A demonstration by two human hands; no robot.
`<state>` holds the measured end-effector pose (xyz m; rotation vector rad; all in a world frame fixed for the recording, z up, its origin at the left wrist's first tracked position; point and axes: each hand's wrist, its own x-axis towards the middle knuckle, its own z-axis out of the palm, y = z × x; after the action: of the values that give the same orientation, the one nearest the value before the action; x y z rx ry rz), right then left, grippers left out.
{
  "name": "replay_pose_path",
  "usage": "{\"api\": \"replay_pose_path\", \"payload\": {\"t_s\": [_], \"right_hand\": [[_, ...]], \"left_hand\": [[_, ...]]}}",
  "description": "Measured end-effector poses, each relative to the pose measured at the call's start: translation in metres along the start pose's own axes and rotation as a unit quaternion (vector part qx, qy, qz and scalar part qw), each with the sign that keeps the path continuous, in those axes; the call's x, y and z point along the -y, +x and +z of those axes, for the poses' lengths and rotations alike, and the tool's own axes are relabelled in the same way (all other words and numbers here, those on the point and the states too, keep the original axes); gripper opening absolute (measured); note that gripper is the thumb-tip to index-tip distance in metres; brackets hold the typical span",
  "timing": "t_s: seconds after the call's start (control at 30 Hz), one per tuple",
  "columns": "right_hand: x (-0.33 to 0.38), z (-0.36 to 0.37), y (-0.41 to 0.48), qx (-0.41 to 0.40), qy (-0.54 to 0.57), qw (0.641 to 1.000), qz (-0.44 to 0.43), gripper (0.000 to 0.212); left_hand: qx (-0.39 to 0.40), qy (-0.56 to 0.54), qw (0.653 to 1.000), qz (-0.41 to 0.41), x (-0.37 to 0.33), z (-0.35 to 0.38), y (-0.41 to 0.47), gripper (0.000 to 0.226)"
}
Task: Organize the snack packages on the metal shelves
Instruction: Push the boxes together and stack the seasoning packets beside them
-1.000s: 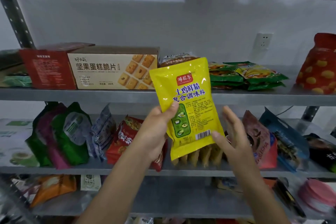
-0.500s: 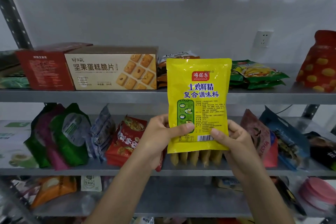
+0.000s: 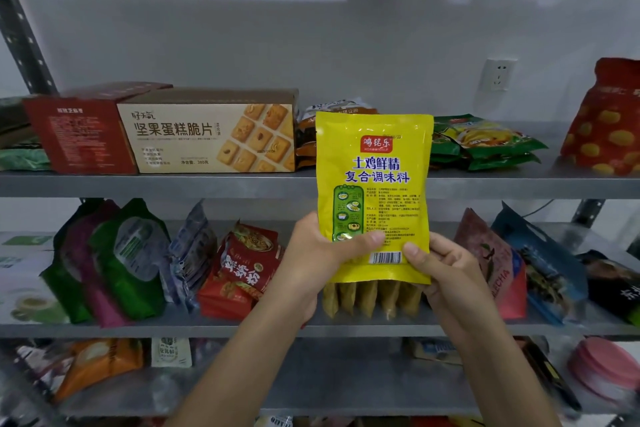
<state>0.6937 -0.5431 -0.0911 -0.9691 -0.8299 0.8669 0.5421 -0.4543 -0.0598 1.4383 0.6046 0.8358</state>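
A yellow seasoning pouch (image 3: pixel 375 184) with blue lettering stands upright in front of the shelves, its printed face toward me. My left hand (image 3: pixel 317 253) grips its lower left corner, thumb across the front. My right hand (image 3: pixel 446 267) pinches the lower right corner near the barcode. Behind the pouch's bottom edge, several more yellow pouches (image 3: pixel 372 298) stand in a row on the middle metal shelf (image 3: pixel 242 326). The upper metal shelf (image 3: pixel 207 184) runs behind the pouch's middle.
On the upper shelf lie a beige biscuit box (image 3: pixel 207 135), a red box (image 3: pixel 79 135), green packets (image 3: pixel 485 142) and a red spotted bag (image 3: pixel 609 121). The middle shelf holds green and purple bags (image 3: pixel 107 260), red noodle packs (image 3: pixel 242 270) and blue bags (image 3: pixel 540 267).
The pouch went from tilted to upright and square to me. My right hand closed from open beside it to pinching its lower right corner; my left thumb slid down the front.
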Motion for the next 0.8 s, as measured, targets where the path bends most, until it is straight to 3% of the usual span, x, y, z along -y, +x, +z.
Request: {"api": "replay_pose_path", "payload": {"t_s": [0.17,0.47,0.67,0.8], "right_hand": [[0.004,0.002,-0.005,0.008,0.007,1.000,-0.008,0.067],[0.005,0.000,-0.005,0.014,0.029,0.999,0.013,0.068],[0.005,0.004,-0.004,-0.010,0.039,0.999,-0.007,0.068],[0.007,0.004,-0.003,-0.007,0.043,0.999,-0.006,0.068]], "left_hand": [[-0.016,-0.018,1.000,-0.008,0.000,0.000,0.003,0.032],[0.007,-0.036,0.998,-0.046,0.001,-0.003,0.009,0.049],[-0.063,0.026,0.997,0.030,0.002,0.006,0.007,0.037],[-0.037,-0.021,0.999,0.000,0.001,0.006,0.006,0.030]]}}
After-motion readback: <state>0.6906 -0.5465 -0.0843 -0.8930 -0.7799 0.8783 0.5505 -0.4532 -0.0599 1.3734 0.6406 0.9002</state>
